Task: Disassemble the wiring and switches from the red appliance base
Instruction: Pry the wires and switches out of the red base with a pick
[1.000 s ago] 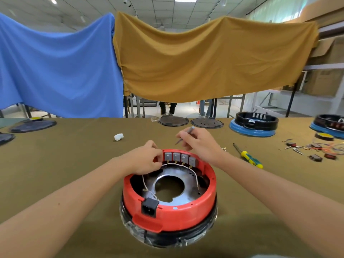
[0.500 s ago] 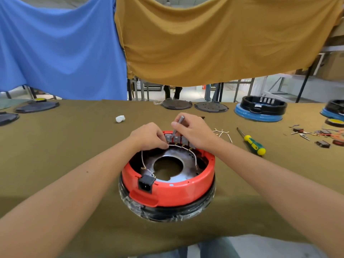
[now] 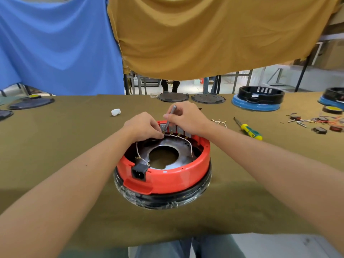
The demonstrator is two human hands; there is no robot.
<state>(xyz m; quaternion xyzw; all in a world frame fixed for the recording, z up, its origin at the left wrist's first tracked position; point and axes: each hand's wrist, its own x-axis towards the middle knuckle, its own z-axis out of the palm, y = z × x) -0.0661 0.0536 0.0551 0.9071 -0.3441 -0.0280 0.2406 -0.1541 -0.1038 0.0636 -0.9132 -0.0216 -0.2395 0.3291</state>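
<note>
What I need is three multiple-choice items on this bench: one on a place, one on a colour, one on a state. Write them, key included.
1. Where does the screwdriver lie relative to the red base?
A. Inside it.
B. On the table, to its right.
C. On its rim.

2. What colour is the power socket on the base's near rim?
A. White.
B. Blue.
C. Black.

3. What is the right hand doing?
A. Holding a thin grey tool.
B. Lying flat on the table.
C. Gripping the screwdriver.

Key: B, it lies on the cloth apart from the base. C, the socket is black against the red wall. A, the fingers curl round the tool, its tip down at the switches, while the left hand pinches the white wire.
</note>
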